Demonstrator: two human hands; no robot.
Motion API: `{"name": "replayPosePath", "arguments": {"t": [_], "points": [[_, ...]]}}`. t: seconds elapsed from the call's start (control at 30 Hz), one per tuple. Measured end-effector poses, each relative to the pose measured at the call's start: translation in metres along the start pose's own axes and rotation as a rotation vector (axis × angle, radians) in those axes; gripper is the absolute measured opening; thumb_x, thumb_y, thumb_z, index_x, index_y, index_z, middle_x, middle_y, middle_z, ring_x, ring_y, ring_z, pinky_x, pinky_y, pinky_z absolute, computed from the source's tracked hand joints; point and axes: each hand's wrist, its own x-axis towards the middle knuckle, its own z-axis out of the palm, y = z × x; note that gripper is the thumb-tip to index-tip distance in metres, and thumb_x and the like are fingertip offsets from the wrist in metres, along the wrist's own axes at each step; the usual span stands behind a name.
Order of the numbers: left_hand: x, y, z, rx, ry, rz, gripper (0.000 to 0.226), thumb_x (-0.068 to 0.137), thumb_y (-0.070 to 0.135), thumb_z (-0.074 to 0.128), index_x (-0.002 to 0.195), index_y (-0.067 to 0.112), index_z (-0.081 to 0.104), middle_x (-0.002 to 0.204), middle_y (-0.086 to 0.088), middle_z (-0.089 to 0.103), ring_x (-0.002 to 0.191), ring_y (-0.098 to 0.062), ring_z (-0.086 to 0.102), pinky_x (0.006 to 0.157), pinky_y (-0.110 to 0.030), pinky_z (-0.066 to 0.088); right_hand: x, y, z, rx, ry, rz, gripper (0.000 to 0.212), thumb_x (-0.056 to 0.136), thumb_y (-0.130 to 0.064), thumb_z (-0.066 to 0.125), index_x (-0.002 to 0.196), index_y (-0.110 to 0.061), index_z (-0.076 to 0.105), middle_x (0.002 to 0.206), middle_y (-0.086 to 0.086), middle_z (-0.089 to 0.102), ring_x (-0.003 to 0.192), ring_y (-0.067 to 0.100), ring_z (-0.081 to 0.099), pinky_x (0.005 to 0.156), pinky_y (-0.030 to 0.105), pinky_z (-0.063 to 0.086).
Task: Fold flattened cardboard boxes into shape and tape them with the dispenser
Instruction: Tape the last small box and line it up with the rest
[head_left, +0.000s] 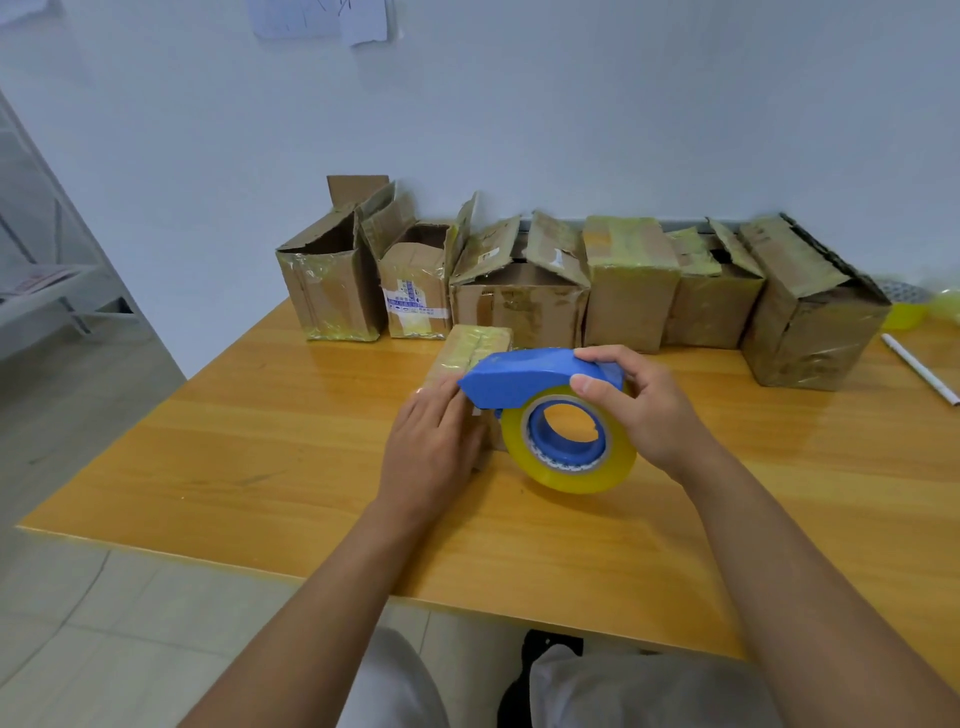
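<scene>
A small taped cardboard box (470, 345) stands on the wooden table (260, 441) in front of me. My left hand (434, 447) rests on its near side with straight fingers laid against the top edge. My right hand (644, 410) grips the blue tape dispenser (524, 376) by its rear, thumb on the side and fingers over the top. A yellowish tape roll (571, 447) sits in the dispenser. The dispenser's front end lies over the box's top, next to my left fingers.
Several folded, taped cardboard boxes (519, 291) stand in a row along the wall at the table's far edge, some with open flaps. A white pen (919, 369) lies at the far right. A yellow tape roll (906, 314) sits behind the rightmost box.
</scene>
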Motion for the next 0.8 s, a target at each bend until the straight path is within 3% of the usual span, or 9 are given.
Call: {"name": "replayPosePath", "arguments": {"t": [0.1, 0.27, 0.43, 0.63, 0.8], "points": [[0.003, 0.003, 0.000, 0.053, 0.053, -0.036, 0.041, 0.096, 0.029, 0.062, 0.135, 0.017, 0.057, 0.135, 0.000, 0.061, 0.126, -0.016, 0.053, 0.110, -0.037, 0.030, 0.000, 0.003, -0.003, -0.035, -0.038, -0.002, 0.027, 0.089, -0.040, 0.069, 0.115, -0.039, 0.064, 0.118, -0.009, 0.062, 0.103, 0.007, 0.061, 0.085, 0.020, 0.049], [0.013, -0.001, -0.002, 0.116, 0.113, -0.050, 0.033, 0.084, 0.014, 0.063, 0.117, 0.021, 0.062, 0.118, 0.005, 0.066, 0.103, -0.016, 0.062, 0.092, -0.040, 0.028, 0.001, 0.003, -0.007, -0.045, -0.112, -0.040, 0.030, 0.085, -0.041, 0.072, 0.113, -0.045, 0.062, 0.120, -0.013, 0.059, 0.104, 0.003, 0.059, 0.086, 0.016, 0.048], [0.015, -0.003, -0.006, 0.127, 0.075, -0.055, 0.039, 0.081, 0.008, 0.074, 0.115, 0.022, 0.065, 0.118, 0.007, 0.067, 0.106, -0.015, 0.064, 0.091, -0.039, 0.030, -0.001, 0.003, -0.018, -0.069, -0.133, -0.055, 0.031, 0.081, -0.045, 0.072, 0.110, -0.051, 0.063, 0.123, -0.015, 0.060, 0.111, 0.005, 0.058, 0.094, 0.025, 0.047], [0.015, 0.001, -0.006, 0.107, 0.073, -0.070, 0.026, 0.087, 0.016, 0.074, 0.110, 0.022, 0.065, 0.120, 0.006, 0.068, 0.109, -0.016, 0.064, 0.096, -0.040, 0.033, -0.010, 0.007, -0.057, -0.141, -0.122, -0.011, 0.035, 0.075, -0.057, 0.077, 0.108, -0.051, 0.066, 0.120, -0.013, 0.062, 0.109, 0.013, 0.060, 0.093, 0.032, 0.049], [0.011, 0.005, -0.006, 0.074, 0.028, -0.082, 0.027, 0.092, 0.023, 0.068, 0.119, 0.023, 0.063, 0.127, 0.006, 0.062, 0.117, -0.012, 0.055, 0.104, -0.035, 0.029, -0.003, -0.004, -0.040, -0.257, -0.222, -0.009, 0.029, 0.085, -0.041, 0.075, 0.112, -0.045, 0.065, 0.122, -0.019, 0.057, 0.108, 0.003, 0.056, 0.080, 0.016, 0.045]]}}
